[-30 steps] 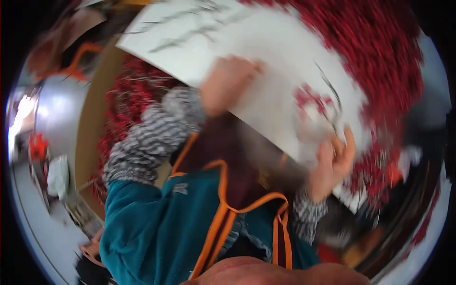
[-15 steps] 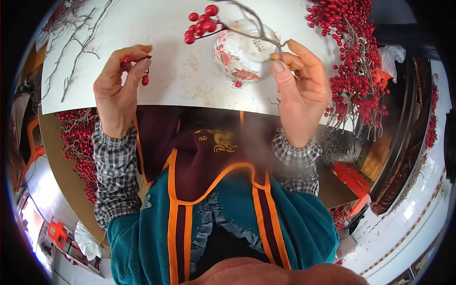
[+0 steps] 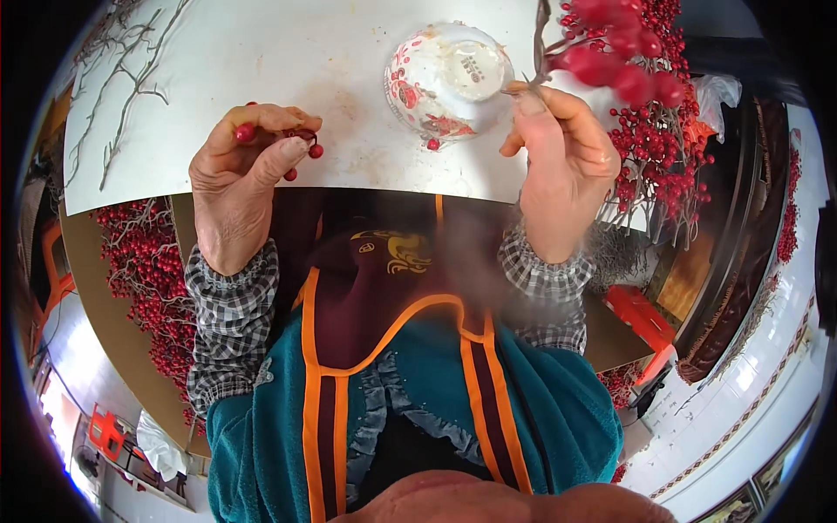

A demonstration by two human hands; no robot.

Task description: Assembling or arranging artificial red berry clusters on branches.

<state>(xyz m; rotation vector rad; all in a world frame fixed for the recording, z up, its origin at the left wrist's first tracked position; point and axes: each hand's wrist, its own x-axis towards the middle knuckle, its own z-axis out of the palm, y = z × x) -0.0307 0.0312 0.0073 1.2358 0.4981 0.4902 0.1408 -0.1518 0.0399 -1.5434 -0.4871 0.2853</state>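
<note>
My left hand (image 3: 235, 179) pinches a small sprig of red berries (image 3: 315, 151) between thumb and fingers. Its berries poke out around the fingertips. In my right hand (image 3: 571, 166), thumb and forefinger grip a brown artificial branch (image 3: 540, 48) near its end. The branch rises to the right, and its cluster of red berries (image 3: 632, 65) is blurred by motion. Between the hands, on the white table, sits a white bowl (image 3: 418, 74) with a red pattern; it looks upside down. One red berry (image 3: 433, 145) shows at its near rim.
A heap of berry branches (image 3: 663, 166) covers the table's right side. Bare grey twigs (image 3: 131, 87) lie at the left. More berry branches (image 3: 144, 270) fill a brown cardboard box (image 3: 113, 305) below the table edge. A red-orange plastic object (image 3: 641, 322) is at the lower right.
The berry branch in my right hand has swung from pointing left over the bowl to pointing up and right. My left hand has moved a little right with its sprig.
</note>
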